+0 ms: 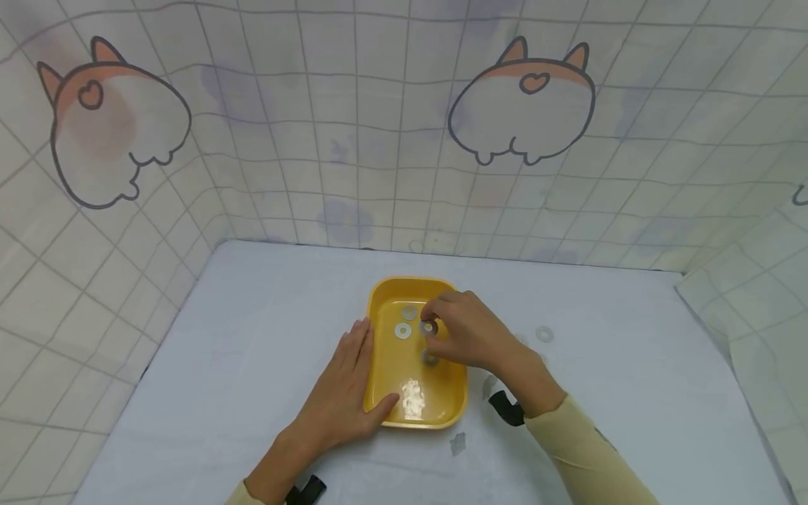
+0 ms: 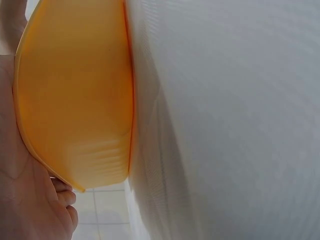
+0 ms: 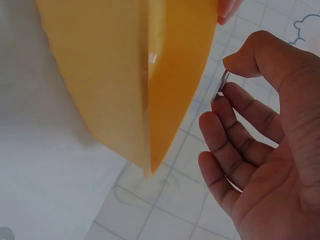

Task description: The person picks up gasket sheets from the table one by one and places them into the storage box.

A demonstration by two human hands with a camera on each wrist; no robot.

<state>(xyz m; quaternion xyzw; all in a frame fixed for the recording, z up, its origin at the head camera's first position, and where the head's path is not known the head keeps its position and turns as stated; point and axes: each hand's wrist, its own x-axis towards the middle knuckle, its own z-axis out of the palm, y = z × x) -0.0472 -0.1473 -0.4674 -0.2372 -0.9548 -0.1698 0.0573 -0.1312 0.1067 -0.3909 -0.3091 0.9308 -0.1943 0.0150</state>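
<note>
A yellow tray (image 1: 393,382) lies on the table. My left hand (image 1: 341,396) rests along its left rim, fingers straight and thumb over the near corner; the left wrist view shows the palm against the tray wall (image 2: 75,95). Over the tray's right side, my right hand (image 1: 470,333) pinches a metal washer (image 1: 428,327) between thumb and fingertips. In the right wrist view that washer (image 3: 220,86) appears edge-on, above the rim. Two flat washers, one nearer (image 1: 402,330) and one farther (image 1: 409,313), lie inside the tray. Another washer (image 1: 430,358) is partly hidden below my right hand.
A pale washer (image 1: 545,334) lies on the white tabletop (image 1: 631,379) right of the tray. Grey patches, one near the front (image 1: 458,443), mark the cloth. Black wrist bands (image 1: 507,408) show at both wrists. A gridded curtain (image 1: 391,140) surrounds the table's back and sides.
</note>
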